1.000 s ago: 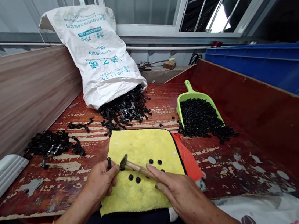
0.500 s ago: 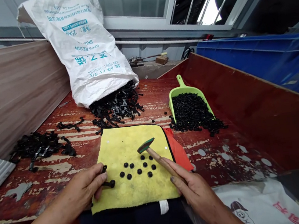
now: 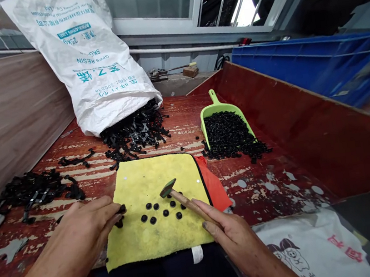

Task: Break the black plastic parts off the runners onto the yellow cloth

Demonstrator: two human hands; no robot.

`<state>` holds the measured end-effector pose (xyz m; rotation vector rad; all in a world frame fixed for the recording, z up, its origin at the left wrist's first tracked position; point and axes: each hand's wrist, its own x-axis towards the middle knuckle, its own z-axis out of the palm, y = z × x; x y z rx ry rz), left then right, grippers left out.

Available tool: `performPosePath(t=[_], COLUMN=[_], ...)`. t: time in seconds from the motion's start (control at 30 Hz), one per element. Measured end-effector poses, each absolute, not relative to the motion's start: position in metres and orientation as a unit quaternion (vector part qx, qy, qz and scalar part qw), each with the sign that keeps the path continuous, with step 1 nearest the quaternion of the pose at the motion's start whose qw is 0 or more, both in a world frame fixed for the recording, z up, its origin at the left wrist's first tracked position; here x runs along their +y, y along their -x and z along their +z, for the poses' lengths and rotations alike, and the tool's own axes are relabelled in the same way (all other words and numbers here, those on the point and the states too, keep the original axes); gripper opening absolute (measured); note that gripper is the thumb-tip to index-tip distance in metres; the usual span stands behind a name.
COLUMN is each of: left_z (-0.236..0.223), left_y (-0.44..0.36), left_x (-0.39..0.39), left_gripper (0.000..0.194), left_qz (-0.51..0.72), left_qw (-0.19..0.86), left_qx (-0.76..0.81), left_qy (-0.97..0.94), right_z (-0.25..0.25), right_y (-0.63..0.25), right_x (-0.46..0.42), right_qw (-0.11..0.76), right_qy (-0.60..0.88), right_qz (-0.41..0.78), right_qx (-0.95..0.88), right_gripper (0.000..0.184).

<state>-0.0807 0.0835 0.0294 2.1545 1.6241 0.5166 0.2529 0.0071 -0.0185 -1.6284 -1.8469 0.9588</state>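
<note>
Holding a hammer (image 3: 188, 203), the right hand (image 3: 235, 237) hovers near loose discs (image 3: 165, 213), the left hand (image 3: 81, 231) pinches parts (image 3: 122, 208), and heaped strips (image 3: 136, 134) seem unworked.

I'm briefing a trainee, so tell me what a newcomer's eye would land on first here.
Probably the bright yellow cloth at the front of the worn red table, dotted with small black discs below a hammer in the right hand. Next, the big white sack behind it, spilling black parts, and the lime-green scoop to its right.
</note>
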Motion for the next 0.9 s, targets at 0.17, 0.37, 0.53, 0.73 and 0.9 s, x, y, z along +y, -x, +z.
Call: performPosePath(t=[0.17, 0.37, 0.53, 0.73, 0.9], left_z=[0.036, 0.022, 0.010, -0.010, -0.019], left_y=[0.068, 0.053, 0.043, 0.044, 0.043], left_x=[0.086, 0.082, 0.091, 0.096, 0.096], left_gripper=[0.044, 0.044, 0.035, 0.036, 0.036], left_qz=[0.066, 0.062, 0.096, 0.143, 0.150], left_qw=[0.156, 0.168, 0.199, 0.209, 0.222], left_qx=[0.563, 0.514, 0.545, 0.524, 0.530], left_qy=[-0.809, -0.839, -0.809, -0.813, -0.804], right_z=[-0.020, -0.018, -0.012, -0.013, -0.020], right_y=[-0.254, -0.251, -0.247, -0.249, -0.251], right_x=[0.006, 0.007, 0.006, 0.005, 0.005], right_qw=[0.233, 0.203, 0.201, 0.200, 0.199], right_qy=[0.606, 0.623, 0.626, 0.620, 0.617], right_qz=[0.348, 0.331, 0.323, 0.302, 0.302], right_qx=[-0.676, -0.679, -0.681, -0.696, -0.699], right_gripper=[0.052, 0.052, 0.054, 0.054, 0.053])
